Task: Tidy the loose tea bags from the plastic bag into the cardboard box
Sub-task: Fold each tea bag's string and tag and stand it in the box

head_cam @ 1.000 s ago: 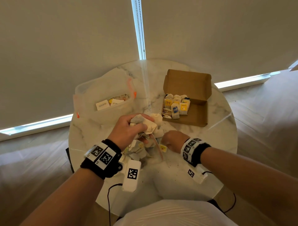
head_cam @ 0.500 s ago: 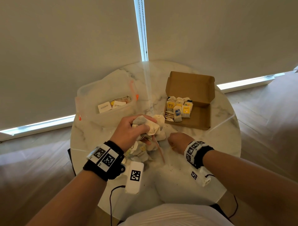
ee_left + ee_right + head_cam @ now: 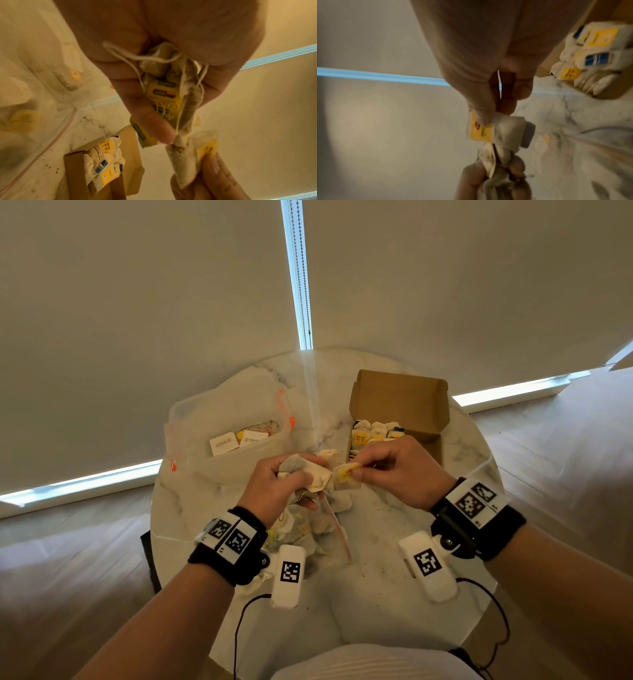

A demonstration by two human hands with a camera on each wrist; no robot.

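My left hand (image 3: 277, 491) grips a bunch of tea bags (image 3: 308, 474) (image 3: 169, 86) with tangled strings above the plastic bag (image 3: 318, 532), which lies on the table with more tea bags inside. My right hand (image 3: 394, 470) pinches a single tea bag with a yellow tag (image 3: 346, 477) (image 3: 481, 131) (image 3: 190, 154) right beside that bunch, touching it. The open cardboard box (image 3: 400, 405) stands behind my right hand at the back right and holds several tea bags (image 3: 373, 433) (image 3: 594, 58) (image 3: 104, 161) with yellow and blue tags.
A clear plastic container (image 3: 226, 433) with white packets stands at the back left of the round marble table (image 3: 383, 542). Tea crumbs are scattered on the tabletop. A window blind with a bead chain (image 3: 301, 275) hangs behind the table.
My right hand has lifted from the table with a yellow-tagged tea bag and come up beside the bunch in my left hand. The left hand has stayed nearly still.
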